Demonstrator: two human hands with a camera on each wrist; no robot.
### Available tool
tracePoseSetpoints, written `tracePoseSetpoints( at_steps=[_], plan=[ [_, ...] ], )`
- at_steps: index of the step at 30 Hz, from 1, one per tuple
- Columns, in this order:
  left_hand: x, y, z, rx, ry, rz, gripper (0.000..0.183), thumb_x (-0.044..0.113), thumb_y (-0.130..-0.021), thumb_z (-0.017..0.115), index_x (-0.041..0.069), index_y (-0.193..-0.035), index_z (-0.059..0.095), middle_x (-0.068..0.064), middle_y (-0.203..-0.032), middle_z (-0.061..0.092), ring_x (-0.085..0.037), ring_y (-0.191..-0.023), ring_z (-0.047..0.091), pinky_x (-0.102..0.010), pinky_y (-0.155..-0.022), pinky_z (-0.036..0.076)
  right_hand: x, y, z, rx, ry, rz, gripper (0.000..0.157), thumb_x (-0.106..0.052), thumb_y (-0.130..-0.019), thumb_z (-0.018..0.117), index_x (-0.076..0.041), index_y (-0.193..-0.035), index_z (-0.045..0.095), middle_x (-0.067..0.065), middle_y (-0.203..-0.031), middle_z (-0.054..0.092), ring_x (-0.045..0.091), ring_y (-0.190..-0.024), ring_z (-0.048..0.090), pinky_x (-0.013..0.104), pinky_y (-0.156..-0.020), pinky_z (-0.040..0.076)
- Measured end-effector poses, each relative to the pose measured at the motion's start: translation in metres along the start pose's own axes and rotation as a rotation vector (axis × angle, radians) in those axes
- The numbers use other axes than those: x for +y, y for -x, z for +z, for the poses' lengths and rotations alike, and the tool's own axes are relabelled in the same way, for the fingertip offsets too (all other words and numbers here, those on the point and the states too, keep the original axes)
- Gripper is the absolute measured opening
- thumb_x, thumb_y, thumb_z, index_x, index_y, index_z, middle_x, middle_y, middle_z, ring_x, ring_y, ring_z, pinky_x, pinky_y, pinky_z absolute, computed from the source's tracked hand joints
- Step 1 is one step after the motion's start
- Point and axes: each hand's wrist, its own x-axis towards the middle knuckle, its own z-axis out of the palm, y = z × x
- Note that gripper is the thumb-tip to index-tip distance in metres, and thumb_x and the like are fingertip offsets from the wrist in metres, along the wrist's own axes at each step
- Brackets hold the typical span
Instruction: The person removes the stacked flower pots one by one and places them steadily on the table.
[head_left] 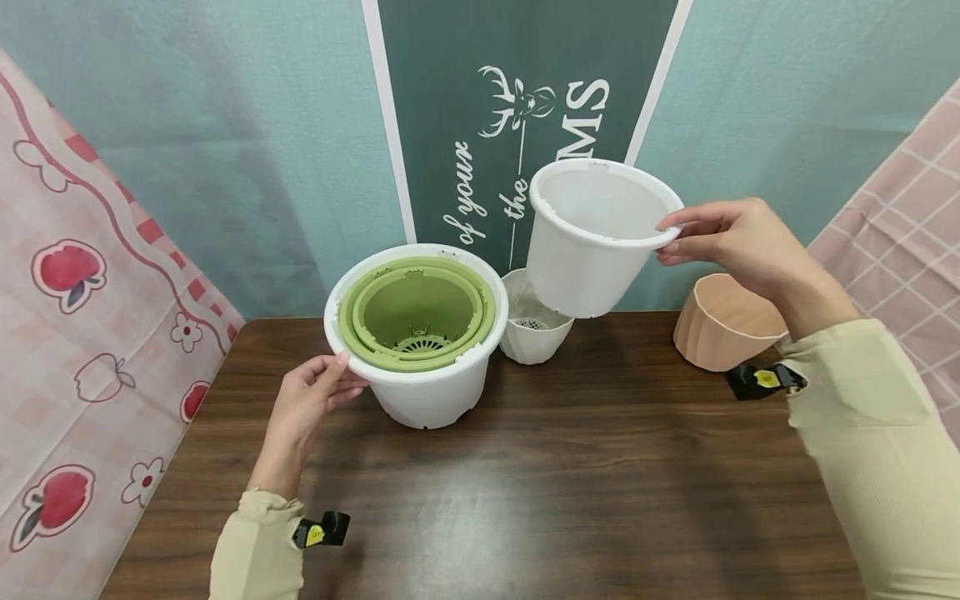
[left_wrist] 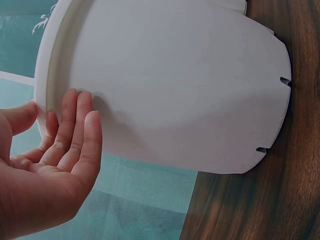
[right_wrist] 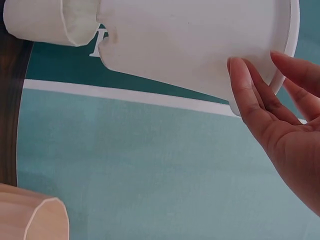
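Note:
At the table's left back, a large white flowerpot (head_left: 431,396) has two green flowerpots (head_left: 420,304) nested inside it. My left hand (head_left: 311,396) pinches its rim at the left, thumb on the rim and fingers under it; the left wrist view shows those fingertips against the white wall (left_wrist: 175,90). Raised above the table, a second white flowerpot (head_left: 581,267) tilts slightly, its inside bare. My right hand (head_left: 731,237) pinches that pot's rim at the right, as the right wrist view (right_wrist: 280,105) also shows.
Between the two white pots a small white fluted pot (head_left: 528,342) stands at the back, partly covered by the raised one. A peach fluted pot (head_left: 712,333) stands behind my right wrist. Patterned cloths (head_left: 247,150) hang behind and beside the brown wooden table (head_left: 525,483).

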Motion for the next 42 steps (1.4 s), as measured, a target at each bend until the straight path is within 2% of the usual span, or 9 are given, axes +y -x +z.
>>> tracePoseSetpoints(
  at_steps=[9,12,17,21,26,35,42],
  plan=[
    [0.001,0.0,-0.001,-0.005,0.002,-0.015,0.023,0.025,-0.094,0.052,0.002,-0.09,0.054,0.002,-0.075,0.064,-0.012,-0.076,0.065,-0.027,-0.076,0.054,0.01,0.004,-0.015,0.026,0.0,0.048,0.024,-0.005,-0.081,0.069,-0.005,-0.105,0.065,0.002,-0.082,0.07,0.014,-0.076,0.067,0.02,-0.07,0.053],
    [0.002,0.0,-0.001,-0.006,0.002,-0.019,0.023,0.025,-0.094,0.052,0.002,-0.09,0.054,0.002,-0.075,0.064,-0.012,-0.076,0.064,-0.026,-0.076,0.054,0.015,0.005,-0.02,0.038,-0.029,0.06,0.021,-0.001,-0.081,0.068,-0.01,-0.1,0.067,0.002,-0.081,0.07,0.014,-0.074,0.067,0.021,-0.069,0.054],
    [0.002,-0.001,-0.001,-0.009,0.007,-0.02,0.023,0.025,-0.094,0.052,0.003,-0.09,0.054,0.002,-0.076,0.064,-0.011,-0.076,0.064,-0.027,-0.076,0.054,0.022,0.01,-0.027,0.064,0.022,0.11,0.017,-0.007,-0.083,0.067,-0.012,-0.099,0.067,-0.001,-0.08,0.07,0.012,-0.075,0.067,0.017,-0.069,0.053],
    [0.001,-0.001,-0.001,-0.01,0.009,-0.017,0.023,0.025,-0.094,0.052,0.003,-0.09,0.054,0.002,-0.076,0.064,-0.012,-0.076,0.064,-0.026,-0.076,0.054,0.029,0.011,-0.032,0.075,0.013,0.135,0.016,-0.009,-0.082,0.068,-0.012,-0.098,0.069,0.0,-0.079,0.07,0.012,-0.075,0.067,0.017,-0.069,0.053],
    [0.001,-0.001,-0.001,-0.011,0.015,-0.017,0.022,0.025,-0.094,0.052,0.003,-0.089,0.054,0.002,-0.075,0.064,-0.012,-0.076,0.064,-0.026,-0.076,0.054,0.038,0.013,-0.035,0.078,-0.023,0.127,0.014,-0.005,-0.083,0.066,-0.015,-0.093,0.07,0.002,-0.078,0.07,0.014,-0.074,0.067,0.02,-0.069,0.054],
    [0.001,0.0,-0.001,0.005,0.008,-0.022,0.023,0.025,-0.094,0.052,0.003,-0.089,0.054,0.002,-0.075,0.064,-0.012,-0.076,0.065,-0.026,-0.076,0.054,0.051,0.016,-0.035,0.096,0.018,0.144,0.012,-0.01,-0.083,0.068,-0.015,-0.095,0.069,0.001,-0.08,0.07,0.013,-0.075,0.067,0.019,-0.07,0.053],
    [0.001,0.0,0.0,-0.004,0.011,-0.01,0.022,0.024,-0.094,0.052,0.002,-0.09,0.054,0.002,-0.075,0.064,-0.012,-0.076,0.064,-0.025,-0.075,0.054,0.066,0.02,-0.033,0.106,0.043,0.157,0.014,-0.01,-0.084,0.067,-0.023,-0.091,0.069,-0.005,-0.078,0.069,0.009,-0.074,0.067,0.016,-0.07,0.052]
  ],
)
